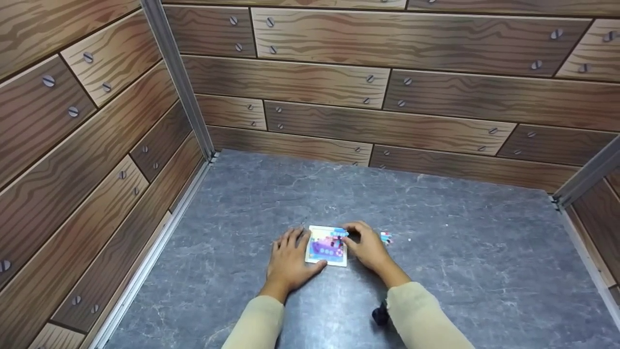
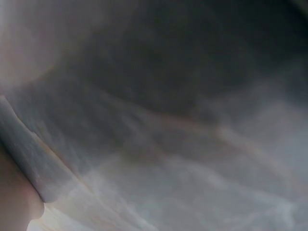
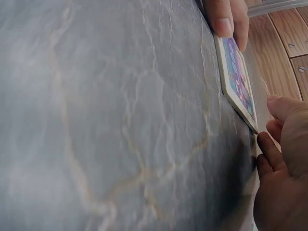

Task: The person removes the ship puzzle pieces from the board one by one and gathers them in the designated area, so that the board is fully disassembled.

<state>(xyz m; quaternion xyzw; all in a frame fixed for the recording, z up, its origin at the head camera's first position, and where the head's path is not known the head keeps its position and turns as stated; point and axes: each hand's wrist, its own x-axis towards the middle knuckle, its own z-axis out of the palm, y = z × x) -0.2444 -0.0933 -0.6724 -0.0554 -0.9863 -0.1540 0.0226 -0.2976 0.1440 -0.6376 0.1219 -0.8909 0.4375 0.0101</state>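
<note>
A small square picture board (image 1: 317, 261) with a white frame lies flat on the grey tabletop. Its picture shows a purple boat, with blue at the upper right. My left hand (image 1: 289, 261) rests along its left side, fingers stretched out, thumb at the bottom edge. At the upper right corner my right hand (image 1: 367, 246) bends its thumb and index finger over the board; whether they pinch a piece is too small to tell. In the right wrist view, the right hand (image 3: 288, 159) is beside one corner of the board (image 3: 236, 98). The left wrist view is mostly blurred.
Several small coloured pieces (image 1: 386, 237) lie just right of the right hand, with a tiny white bit (image 1: 409, 239) beyond. A black object (image 1: 380, 315) shows beside the right sleeve. Wood-patterned walls (image 1: 300, 82) enclose the table (image 1: 465, 271) at the back and sides.
</note>
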